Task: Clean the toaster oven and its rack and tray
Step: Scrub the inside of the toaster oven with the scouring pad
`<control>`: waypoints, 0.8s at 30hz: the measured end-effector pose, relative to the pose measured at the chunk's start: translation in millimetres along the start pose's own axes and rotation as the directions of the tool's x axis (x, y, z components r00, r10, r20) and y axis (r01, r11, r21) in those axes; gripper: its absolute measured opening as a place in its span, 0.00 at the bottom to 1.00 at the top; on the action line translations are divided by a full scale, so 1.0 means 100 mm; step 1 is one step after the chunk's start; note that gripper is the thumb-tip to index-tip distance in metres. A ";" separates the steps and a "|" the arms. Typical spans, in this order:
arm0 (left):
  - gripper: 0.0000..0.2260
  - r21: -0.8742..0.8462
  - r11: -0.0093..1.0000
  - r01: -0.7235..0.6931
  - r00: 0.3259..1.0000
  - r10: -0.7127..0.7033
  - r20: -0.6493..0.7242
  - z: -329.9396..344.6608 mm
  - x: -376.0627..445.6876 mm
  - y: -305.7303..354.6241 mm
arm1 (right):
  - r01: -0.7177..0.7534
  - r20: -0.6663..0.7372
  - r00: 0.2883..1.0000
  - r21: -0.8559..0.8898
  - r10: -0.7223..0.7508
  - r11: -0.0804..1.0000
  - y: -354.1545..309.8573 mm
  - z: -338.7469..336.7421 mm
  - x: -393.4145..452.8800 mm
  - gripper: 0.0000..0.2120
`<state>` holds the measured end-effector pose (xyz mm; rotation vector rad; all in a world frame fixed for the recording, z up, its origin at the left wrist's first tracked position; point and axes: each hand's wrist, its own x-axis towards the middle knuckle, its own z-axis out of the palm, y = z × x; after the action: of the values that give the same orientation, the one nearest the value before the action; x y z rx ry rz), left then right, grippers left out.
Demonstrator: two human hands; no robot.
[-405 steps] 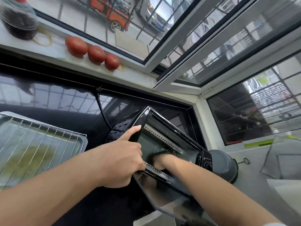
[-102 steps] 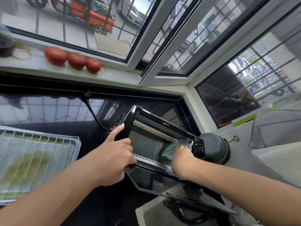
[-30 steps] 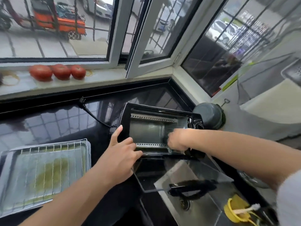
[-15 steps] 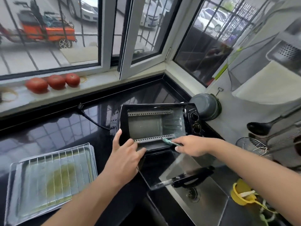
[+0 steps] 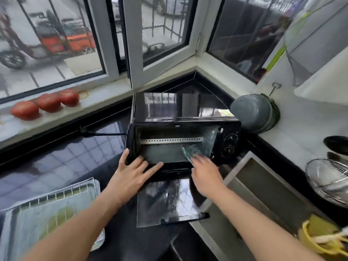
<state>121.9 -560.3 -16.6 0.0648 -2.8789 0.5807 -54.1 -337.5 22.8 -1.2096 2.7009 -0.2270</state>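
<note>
The black toaster oven (image 5: 180, 108) stands upright on the dark counter with its glass door (image 5: 167, 202) folded down toward me. My left hand (image 5: 133, 176) lies flat with straight fingers on the oven's front lower left edge. At the oven mouth's lower right, my right hand (image 5: 205, 176) holds a green scrubbing cloth (image 5: 192, 150) against the inside floor. The wire rack (image 5: 54, 202) sits on the metal tray (image 5: 11, 228) at the lower left, with yellow-green residue on it.
The steel sink (image 5: 250, 196) lies just right of the open door. A grey pot (image 5: 252, 113) leans against the wall beside the oven. Three tomatoes (image 5: 47, 102) sit on the window sill. A mesh strainer (image 5: 329, 178) and yellow item (image 5: 316, 240) are at the right.
The oven has gone from tilted back to standing level. My left hand has flattened on its front edge. My right hand has moved the cloth back inside, to the right.
</note>
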 end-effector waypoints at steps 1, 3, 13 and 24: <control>0.32 0.014 1.000 0.002 1.000 -0.002 0.004 0.09 0.01 0.05 | -0.008 -0.002 1.000 -0.012 0.008 1.000 0.03 0.08 0.01 0.23; 0.33 0.032 0.999 -0.006 1.000 0.006 0.015 0.25 0.01 0.13 | -0.024 0.016 1.000 -0.032 0.025 0.999 0.09 0.22 0.03 0.25; 0.33 0.072 0.997 0.020 0.994 -0.027 0.107 0.67 -0.12 0.33 | -0.073 0.066 0.995 0.020 0.072 0.997 0.17 0.47 0.02 0.25; 0.21 -0.578 0.642 0.504 0.864 -0.386 0.325 -0.19 -0.92 0.78 | -0.092 -0.037 0.995 -0.003 0.091 0.996 -0.01 0.55 -0.15 0.29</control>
<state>209.1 -480.4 -47.8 0.7308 -2.8692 -0.5588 -31.6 -330.1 -29.2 -1.0899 2.7819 -0.2335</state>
